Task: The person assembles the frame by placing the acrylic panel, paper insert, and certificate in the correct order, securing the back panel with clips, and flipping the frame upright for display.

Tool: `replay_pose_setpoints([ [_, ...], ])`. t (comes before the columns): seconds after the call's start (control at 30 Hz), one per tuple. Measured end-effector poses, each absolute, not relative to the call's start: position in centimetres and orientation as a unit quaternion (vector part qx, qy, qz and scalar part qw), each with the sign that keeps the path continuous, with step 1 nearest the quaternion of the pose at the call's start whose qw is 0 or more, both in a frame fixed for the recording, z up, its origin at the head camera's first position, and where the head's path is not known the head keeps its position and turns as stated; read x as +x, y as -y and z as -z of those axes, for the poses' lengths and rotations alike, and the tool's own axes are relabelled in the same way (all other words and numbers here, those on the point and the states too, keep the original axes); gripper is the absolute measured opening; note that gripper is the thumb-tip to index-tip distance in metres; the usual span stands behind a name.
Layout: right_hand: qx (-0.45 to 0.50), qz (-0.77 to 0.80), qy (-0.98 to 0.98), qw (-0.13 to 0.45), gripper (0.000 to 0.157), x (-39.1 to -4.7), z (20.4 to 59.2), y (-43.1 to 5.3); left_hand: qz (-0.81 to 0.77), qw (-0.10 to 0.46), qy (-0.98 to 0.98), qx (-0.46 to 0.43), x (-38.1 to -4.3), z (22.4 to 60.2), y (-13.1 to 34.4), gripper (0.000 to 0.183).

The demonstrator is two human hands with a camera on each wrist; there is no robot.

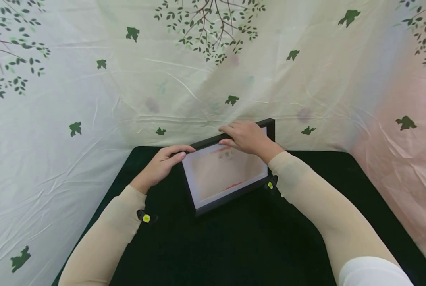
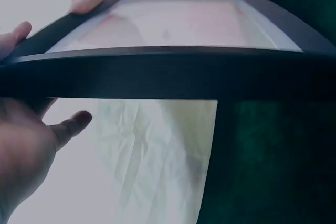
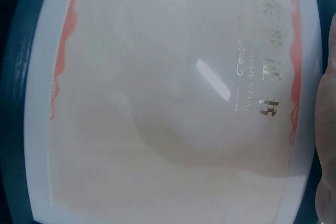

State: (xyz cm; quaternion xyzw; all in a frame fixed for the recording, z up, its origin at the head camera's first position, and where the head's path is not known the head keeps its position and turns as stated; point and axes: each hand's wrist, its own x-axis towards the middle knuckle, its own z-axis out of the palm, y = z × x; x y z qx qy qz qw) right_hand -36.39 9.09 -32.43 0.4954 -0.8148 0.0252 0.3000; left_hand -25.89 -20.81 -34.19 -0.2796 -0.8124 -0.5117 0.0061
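Observation:
A black picture frame [image 1: 230, 196] holds a pale certificate [image 1: 216, 174] with red borders and a white margin. It stands tilted, its right end higher in the head view. My left hand [image 1: 159, 165] is at its upper left corner, index finger along the top and thumb by the side edge. In the left wrist view this hand [image 2: 23, 150] shows its thumb apart from the near bar. My right hand [image 1: 246, 137] grips the top bar, thumb in front and fingers over the edge. The right wrist view shows the certificate [image 3: 157, 103] close up, with a bright reflection.
A dark green cloth [image 1: 216, 250] covers the table under the frame. Behind and at both sides hangs a pale curtain [image 1: 191, 95] with printed leaves and birds, close to the table's back edge. Each wrist carries a small black device with a yellow mark.

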Motion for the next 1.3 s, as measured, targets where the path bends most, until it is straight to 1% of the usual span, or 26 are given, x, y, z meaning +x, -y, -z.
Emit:
replay_pose_setpoints([
  [0.17, 0.463, -0.009, 0.843, 0.273, 0.058, -36.9, 32.4, -8.5, 0.558, -0.017, 0.787, -0.264, -28.3, 34.3, 21.7, 0.032],
  [0.33, 0.437, 0.012, 0.868, 0.237, 0.049, -37.0, 32.6, -8.0, 0.621, -0.057, 0.744, -0.239, -29.7, 34.9, 22.0, 0.032],
  [0.47, 0.420, 0.018, 0.882, 0.212, 0.048, -36.7, 33.0, -8.1, 0.640, -0.072, 0.730, -0.231, -30.2, 35.6, 22.0, 0.031],
  [0.57, 0.404, 0.020, 0.892, 0.201, 0.049, -36.2, 33.1, -8.2, 0.632, -0.070, 0.738, -0.225, -30.3, 35.8, 21.9, 0.032],
  [0.67, 0.390, 0.019, 0.901, 0.189, 0.053, -35.6, 33.0, -8.5, 0.607, -0.052, 0.759, -0.230, -30.4, 35.8, 21.7, 0.031],
  [0.83, 0.387, -0.001, 0.905, 0.176, 0.058, -34.5, 32.6, -9.7, 0.550, -0.001, 0.792, -0.265, -30.3, 35.7, 21.0, 0.028],
  [0.97, 0.392, -0.002, 0.905, 0.169, 0.059, -33.5, 32.5, -11.4, 0.504, 0.037, 0.811, -0.296, -30.0, 35.6, 20.0, 0.024],
  [1.07, 0.394, 0.001, 0.904, 0.166, 0.057, -32.8, 32.4, -12.6, 0.478, 0.065, 0.822, -0.303, -29.8, 35.6, 19.5, 0.023],
  [1.17, 0.396, -0.005, 0.902, 0.173, 0.055, -32.2, 32.4, -13.6, 0.467, 0.090, 0.827, -0.301, -29.6, 35.9, 19.3, 0.023],
  [1.3, 0.396, -0.026, 0.894, 0.208, 0.056, -31.5, 33.1, -15.3, 0.428, 0.132, 0.841, -0.305, -28.9, 36.4, 19.1, 0.028],
])
